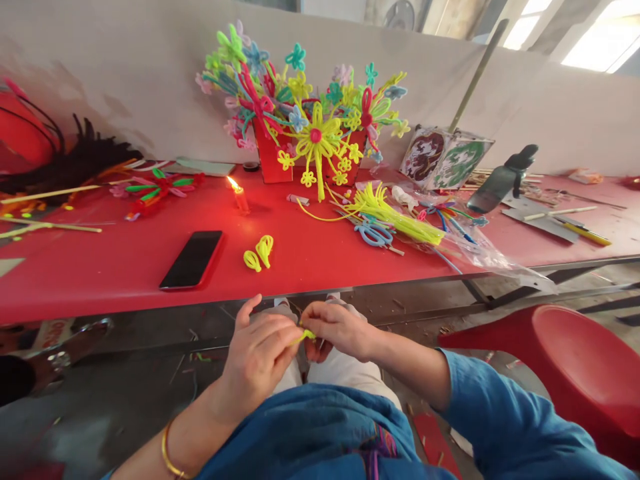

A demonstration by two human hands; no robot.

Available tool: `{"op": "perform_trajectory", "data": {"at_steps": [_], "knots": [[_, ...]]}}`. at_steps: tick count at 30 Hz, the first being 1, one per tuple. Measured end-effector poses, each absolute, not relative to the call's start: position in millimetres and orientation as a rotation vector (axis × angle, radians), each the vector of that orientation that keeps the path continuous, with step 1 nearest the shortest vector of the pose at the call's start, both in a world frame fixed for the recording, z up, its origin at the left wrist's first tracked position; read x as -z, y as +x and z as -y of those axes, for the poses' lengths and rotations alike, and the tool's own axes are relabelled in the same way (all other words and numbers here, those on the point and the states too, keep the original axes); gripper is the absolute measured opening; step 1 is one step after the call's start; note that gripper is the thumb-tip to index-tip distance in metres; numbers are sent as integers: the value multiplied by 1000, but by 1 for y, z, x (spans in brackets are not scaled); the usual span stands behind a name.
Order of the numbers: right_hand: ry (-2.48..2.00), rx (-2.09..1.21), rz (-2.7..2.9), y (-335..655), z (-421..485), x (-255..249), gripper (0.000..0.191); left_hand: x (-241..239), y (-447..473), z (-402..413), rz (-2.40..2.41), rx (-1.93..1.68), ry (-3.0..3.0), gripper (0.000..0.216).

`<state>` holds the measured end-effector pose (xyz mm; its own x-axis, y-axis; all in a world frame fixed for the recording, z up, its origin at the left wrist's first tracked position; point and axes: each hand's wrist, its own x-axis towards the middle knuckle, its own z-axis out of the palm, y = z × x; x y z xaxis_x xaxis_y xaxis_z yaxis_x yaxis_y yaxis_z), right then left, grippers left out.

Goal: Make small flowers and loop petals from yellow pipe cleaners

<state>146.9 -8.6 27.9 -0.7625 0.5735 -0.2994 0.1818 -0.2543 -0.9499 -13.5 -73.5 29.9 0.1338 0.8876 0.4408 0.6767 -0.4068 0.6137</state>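
Observation:
Over my lap, my left hand (263, 353) and my right hand (336, 328) meet fingertip to fingertip. Between them they pinch a short yellow pipe cleaner (306, 335), most of it hidden by the fingers. On the red table ahead lie two looped yellow pipe cleaner pieces (259, 253). Farther back is a bundle of yellow pipe cleaners (395, 217), with blue-handled scissors (374, 233) beside it. A large yellow pipe cleaner flower (317, 141) with a red centre leans against a red box of colourful pipe cleaner flowers (276, 157).
A lit red candle (241, 199) burns behind a black phone (193, 260) on the red table (100, 280). To the right stand a tilted dark bottle (495, 187), a yellow cutter (593, 235) and plastic wrap (505, 261). A red stool (580, 360) is at my right.

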Motion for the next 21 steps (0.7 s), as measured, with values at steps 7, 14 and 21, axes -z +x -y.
{"op": "perform_trajectory", "data": {"at_steps": [7,14,21], "knots": [[-572,-563,2298,165,11,-43,16,-46,-6,69,-1619,-957,1444,16],[-513,-271,2563,165,8,-48,21,-48,-7,69,-1519,-866,1361,18],[-452,-260,2680,164,4,-50,22,-50,-6,68,-1574,-834,1565,19]]}}
